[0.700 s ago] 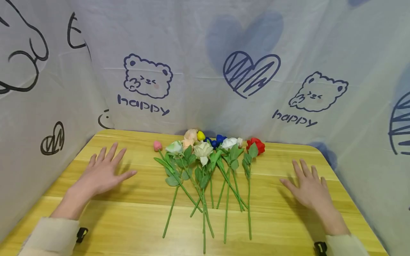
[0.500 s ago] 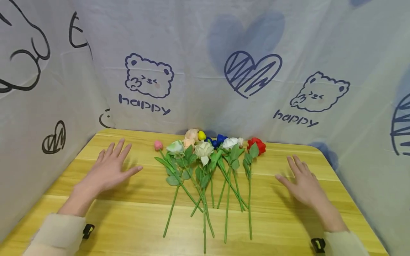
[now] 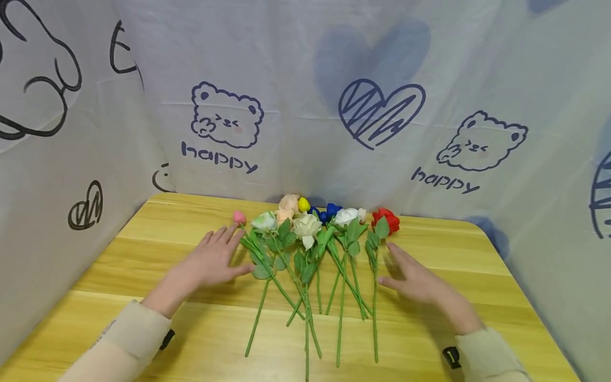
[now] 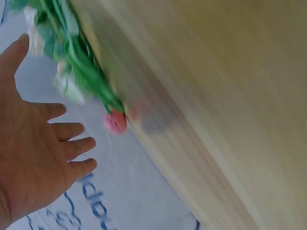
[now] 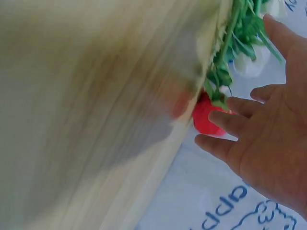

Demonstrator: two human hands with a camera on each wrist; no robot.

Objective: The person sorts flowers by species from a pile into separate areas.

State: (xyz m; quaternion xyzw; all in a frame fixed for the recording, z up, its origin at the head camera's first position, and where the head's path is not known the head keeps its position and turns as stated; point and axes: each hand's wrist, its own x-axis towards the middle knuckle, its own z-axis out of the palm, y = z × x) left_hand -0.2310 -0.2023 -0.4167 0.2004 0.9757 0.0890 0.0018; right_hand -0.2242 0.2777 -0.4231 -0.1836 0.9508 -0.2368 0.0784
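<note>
Red on rose [image 3: 390, 222], pink on leftmost bud [image 3: 239, 217], green on stems [image 3: 375, 323], yellow woodgrain on table [image 3: 453, 254], blue hearts [image 3: 382, 114] on cloth [image 3: 291, 63].

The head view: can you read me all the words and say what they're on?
"happy": on the back cloth, under the left bear.
"happy": on the same cloth, under the right bear.
E-like mark on the left cloth: can't tell if it's a letter.
Marks on the left sleeve: too small to read.

Pale-grey fabric curtain [image 3: 300, 154] hanging behind yellow wood-grain tbl [image 3: 210, 334], dk-blue line-drawn bear print [image 3: 227, 115] & its twin [image 3: 482, 141] showing w/ "happy" lettering [image 3: 219, 157] below, scribble-filled blue heart [image 3: 382, 114] sitting btwn them.
</note>
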